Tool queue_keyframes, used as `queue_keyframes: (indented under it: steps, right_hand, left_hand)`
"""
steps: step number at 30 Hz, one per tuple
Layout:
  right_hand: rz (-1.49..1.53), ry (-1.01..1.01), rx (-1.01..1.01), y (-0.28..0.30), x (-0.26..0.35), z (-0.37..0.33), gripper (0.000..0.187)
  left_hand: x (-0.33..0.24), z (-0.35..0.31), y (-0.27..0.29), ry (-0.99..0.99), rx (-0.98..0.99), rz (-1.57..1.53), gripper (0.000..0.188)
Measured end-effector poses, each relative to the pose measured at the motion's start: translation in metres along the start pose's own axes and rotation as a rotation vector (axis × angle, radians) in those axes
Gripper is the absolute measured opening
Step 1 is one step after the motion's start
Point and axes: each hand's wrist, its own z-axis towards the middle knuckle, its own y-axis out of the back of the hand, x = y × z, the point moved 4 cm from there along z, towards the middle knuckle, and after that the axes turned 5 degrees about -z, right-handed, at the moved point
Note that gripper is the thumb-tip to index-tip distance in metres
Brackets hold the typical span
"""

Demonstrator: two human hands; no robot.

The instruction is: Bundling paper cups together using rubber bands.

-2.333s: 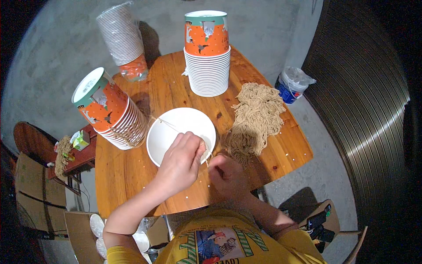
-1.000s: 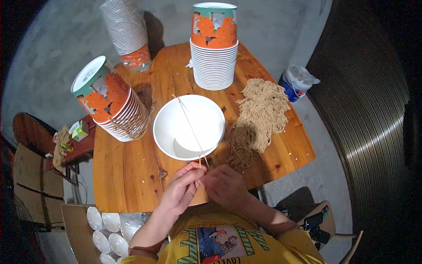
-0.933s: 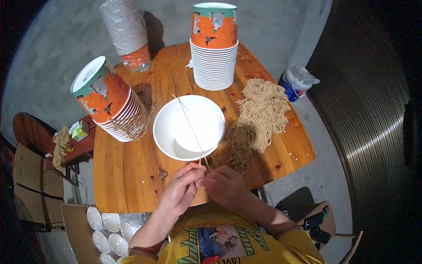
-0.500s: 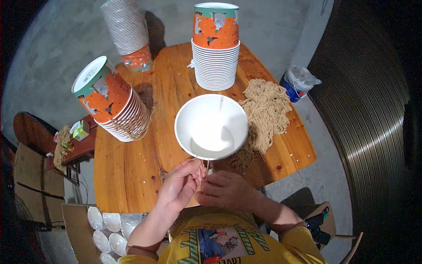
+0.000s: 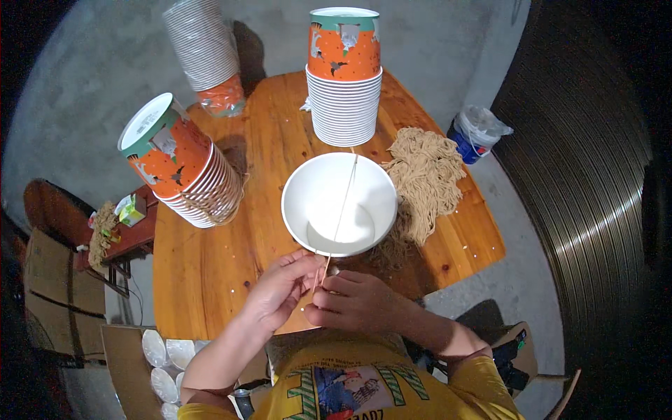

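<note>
A white paper bucket (image 5: pixel 308 189) stands mouth up near the middle of the table. A thin tan cord (image 5: pixel 343 203) runs across its mouth from the far rim to my hands at the near rim. My left hand (image 5: pixel 285 288) pinches the cord just below that rim, thumb against fingers. Close beside it, my right hand (image 5: pixel 353 301) has its fingers curled round the cord's lower end; part of its grip is hidden. To the right of the bucket lies a heap of loose tan cords (image 5: pixel 423 178).
On the wooden table (image 5: pixel 217 280) stand an upside-down stack of orange buckets (image 5: pixel 344 56) at the back and a tilted stack with cords (image 5: pixel 185 164) at the left. Behind is a wrapped stack (image 5: pixel 203 49). A blue pail (image 5: pixel 470 143) sits right; a carton of white items (image 5: pixel 164 385) lies lower left.
The cord now stretches across the bucket's mouth, where before only short ends showed at the near rim. Both hands have shifted slightly left.
</note>
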Motion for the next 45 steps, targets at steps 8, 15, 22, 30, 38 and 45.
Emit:
queue_keyframes:
  steps: [8, 15, 22, 30, 38, 45]
  right_hand:
    - [0.013, -0.028, 0.019, 0.002, -0.007, -0.005, 0.018]
    - [-0.072, -0.534, 0.42, 0.031, -0.027, -0.018, 0.038]
    - [-0.178, -0.703, 0.075, 0.033, -0.069, -0.052, 0.032]
    - [0.71, -1.177, -0.366, 0.046, -0.123, -0.008, 0.008]
    - [1.799, -1.098, -0.068, -0.006, -0.142, 0.117, 0.025]
    - [1.665, -0.812, -0.168, -0.037, -0.163, 0.227, 0.024]
  left_hand:
    - [-0.006, 0.009, 0.003, -0.128, -0.053, 0.069, 0.013]
    - [-0.009, 0.013, 0.042, -0.322, -0.058, 0.035, 0.013]
    - [-0.026, 0.042, 0.041, -0.59, -0.095, 0.453, 0.044]
    - [-0.076, -0.016, 0.039, -1.017, 0.207, 0.703, 0.083]
    - [-0.158, -0.091, 0.028, -1.257, 0.157, 0.311, 0.126]
    - [-0.258, -0.134, 0.055, -1.887, -0.22, 1.272, 0.126]
